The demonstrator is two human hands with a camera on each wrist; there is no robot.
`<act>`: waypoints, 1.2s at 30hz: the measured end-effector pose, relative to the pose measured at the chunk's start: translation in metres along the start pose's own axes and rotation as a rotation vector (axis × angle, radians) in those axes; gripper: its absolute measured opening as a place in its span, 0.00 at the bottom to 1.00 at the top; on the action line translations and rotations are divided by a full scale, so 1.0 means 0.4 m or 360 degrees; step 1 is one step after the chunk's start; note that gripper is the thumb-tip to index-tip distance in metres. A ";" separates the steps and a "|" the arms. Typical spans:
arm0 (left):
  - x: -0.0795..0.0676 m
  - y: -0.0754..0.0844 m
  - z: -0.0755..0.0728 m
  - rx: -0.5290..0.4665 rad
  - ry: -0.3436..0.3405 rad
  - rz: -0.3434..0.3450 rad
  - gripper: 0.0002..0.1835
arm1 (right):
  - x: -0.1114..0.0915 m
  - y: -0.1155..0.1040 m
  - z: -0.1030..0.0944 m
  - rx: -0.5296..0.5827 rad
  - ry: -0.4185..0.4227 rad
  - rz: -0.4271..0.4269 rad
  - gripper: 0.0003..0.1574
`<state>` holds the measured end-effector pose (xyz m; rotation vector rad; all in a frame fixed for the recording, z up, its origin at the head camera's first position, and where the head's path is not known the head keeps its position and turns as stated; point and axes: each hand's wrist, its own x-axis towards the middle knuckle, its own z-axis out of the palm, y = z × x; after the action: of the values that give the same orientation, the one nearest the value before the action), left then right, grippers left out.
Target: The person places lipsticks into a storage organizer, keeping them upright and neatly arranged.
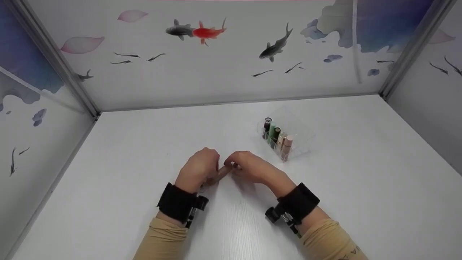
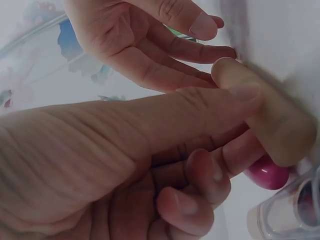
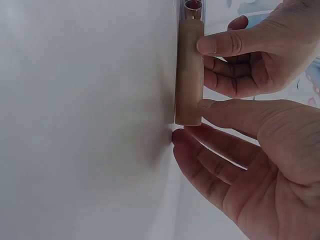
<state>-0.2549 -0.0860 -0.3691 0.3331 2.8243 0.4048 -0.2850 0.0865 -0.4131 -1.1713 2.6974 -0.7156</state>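
Observation:
A beige cylindrical cosmetic tube [image 3: 190,75] lies low over the white table between both hands. My left hand [image 1: 200,168] pinches it, its thumb [image 2: 220,107] laid across the tube's side with fingers beneath. At the other end of the tube, my right hand [image 1: 252,168] has its loosely bent fingers close by. In the right wrist view its thumb [image 3: 225,111] meets the tube's edge; in the left wrist view that thumb looks apart from it. A rounded magenta thing [image 2: 269,172] shows below the tube, its kind unclear.
A clear organizer [image 1: 301,139] stands beyond the right hand, with several upright cosmetic tubes [image 1: 277,135] along its left side. In the left wrist view, a clear case [image 2: 287,212] with a beige tube inside sits at lower right. Printed panels [image 1: 231,79] border the table.

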 end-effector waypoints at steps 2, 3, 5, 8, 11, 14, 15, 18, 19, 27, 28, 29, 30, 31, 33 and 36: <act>-0.001 0.000 0.003 0.0020 0.0017 0.0036 0.29 | -0.002 -0.003 0.002 -0.0009 0.0011 -0.0015 0.16; -0.001 0.001 0.006 0.0025 0.0031 0.0054 0.29 | -0.004 -0.004 0.002 -0.0016 0.0019 -0.0025 0.15; -0.001 0.003 0.009 0.0046 0.0051 0.0083 0.29 | -0.007 -0.007 0.000 -0.0013 0.0023 -0.0031 0.14; 0.001 0.010 0.014 0.0069 0.0019 0.0049 0.26 | -0.014 -0.011 -0.002 -0.0030 0.0025 -0.0057 0.12; 0.004 0.017 0.017 0.0097 -0.0043 -0.0003 0.22 | -0.022 -0.014 -0.003 -0.0057 0.0017 -0.0073 0.10; 0.006 0.021 0.020 0.0121 -0.0084 -0.0034 0.22 | -0.027 -0.016 -0.003 -0.0061 0.0002 -0.0072 0.11; 0.006 0.021 0.021 0.0120 -0.0084 -0.0031 0.22 | -0.029 -0.017 -0.004 -0.0063 -0.0003 -0.0070 0.11; 0.003 0.020 0.027 0.0098 -0.0072 -0.0029 0.25 | -0.033 -0.017 -0.003 -0.0084 -0.0006 -0.0081 0.11; 0.001 0.019 0.029 0.0087 -0.0067 -0.0027 0.26 | -0.034 -0.017 -0.002 -0.0090 -0.0006 -0.0081 0.11; -0.001 0.021 0.036 0.0142 -0.0015 0.0013 0.27 | -0.040 -0.018 0.001 -0.0087 -0.0001 -0.0086 0.11; -0.002 0.021 0.035 0.0146 0.0000 0.0020 0.27 | -0.041 -0.019 0.001 -0.0086 0.0005 -0.0090 0.11; -0.004 0.020 0.032 0.0142 0.0016 0.0047 0.26 | -0.042 -0.019 0.001 -0.0085 0.0010 -0.0086 0.11; -0.005 0.020 0.029 0.0125 0.0035 0.0077 0.25 | -0.043 -0.019 0.001 -0.0083 0.0016 -0.0076 0.12; -0.007 0.019 0.025 0.0099 0.0060 0.0106 0.23 | -0.043 -0.019 0.001 -0.0085 0.0024 -0.0064 0.12; -0.008 0.017 0.018 0.0021 0.0116 0.0159 0.18 | -0.044 -0.018 -0.001 -0.0087 0.0048 -0.0035 0.13; -0.008 0.016 0.008 -0.0160 0.0191 0.0227 0.13 | -0.046 -0.018 -0.008 -0.0072 0.0091 0.0032 0.11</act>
<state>-0.2499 -0.0800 -0.3693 0.5070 2.8922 0.6138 -0.2684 0.0966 -0.4086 -1.1491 2.7822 -0.6988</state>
